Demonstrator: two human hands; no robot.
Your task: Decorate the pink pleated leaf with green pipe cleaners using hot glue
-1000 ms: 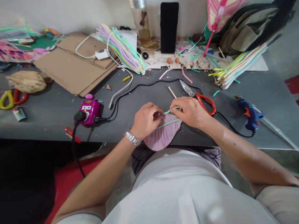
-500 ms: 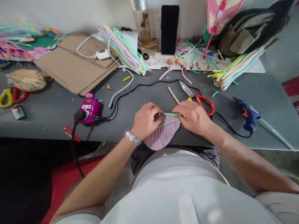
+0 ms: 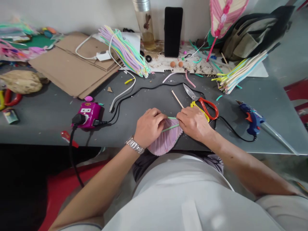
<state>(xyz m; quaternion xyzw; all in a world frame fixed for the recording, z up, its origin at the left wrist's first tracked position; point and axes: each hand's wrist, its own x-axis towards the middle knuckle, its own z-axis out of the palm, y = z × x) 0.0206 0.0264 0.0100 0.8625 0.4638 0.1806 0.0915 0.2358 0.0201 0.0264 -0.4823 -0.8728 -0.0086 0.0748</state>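
A light purple, ribbed, rounded fan-like piece (image 3: 165, 141) is between my hands at the table's front edge. Thin green pipe cleaners (image 3: 170, 128) cross its upper part. My left hand (image 3: 149, 126), with a metal watch at the wrist, is closed on the piece's left side, thumb and forefinger pinching at the green strip. At the right end of the green strip, my right hand (image 3: 192, 123) pinches with its fingertips, which are partly hidden. A thin wooden stick (image 3: 177, 98) points out beyond my right fingers. Red-and-yellow-handled scissors (image 3: 209, 108) lie just past that hand.
A blue glue gun (image 3: 251, 118) lies on the right, its black cable crossing the table. On the left are a purple power socket (image 3: 89, 115) and cardboard sheets (image 3: 69, 69). Pipe cleaner bundles (image 3: 126, 51), a phone (image 3: 173, 32) and a bottle (image 3: 145, 27) are at the back.
My right hand has moved slightly left, closer to my left hand, and less of the green strip shows between them. The view has shifted a little to the right.
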